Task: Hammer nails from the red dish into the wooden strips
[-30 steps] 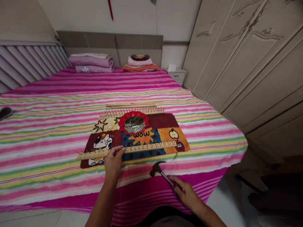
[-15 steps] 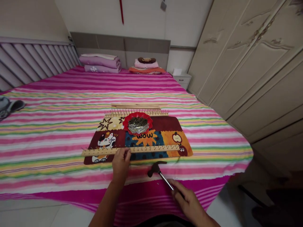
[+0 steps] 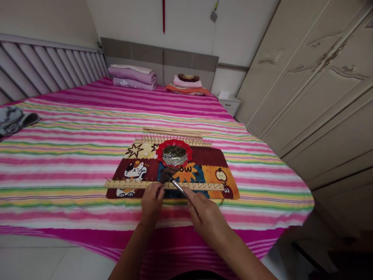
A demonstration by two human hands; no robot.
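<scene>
A long wooden strip (image 3: 204, 186) with a row of nails standing in it lies across a patterned mat (image 3: 218, 157). My left hand (image 3: 151, 198) is closed in a pinch at the strip's near edge. Whatever is between its fingertips is too small and partly hidden to make out. My right hand (image 3: 205, 214) grips a claw hammer (image 3: 179, 187) by its handle. The dark hammer head is over the strip, just by my left fingertips. Behind the strip, a red scalloped dish (image 3: 159, 156) holds a heap of nails (image 3: 175, 155).
Beyond the dish lies another wooden strip (image 3: 201, 143) bristling with upright nails, with bare wooden strips (image 3: 175, 132) behind it. Everything rests on a striped bedspread (image 3: 262, 182). Folded bedding (image 3: 132, 77) is stacked at the headboard. A wardrobe (image 3: 314, 85) stands on the right.
My right hand has brought the hammer up and left, from in front of the mat to over the strip beside my left fingertips. The left hand stays pinched at the strip. The view has shifted slightly.
</scene>
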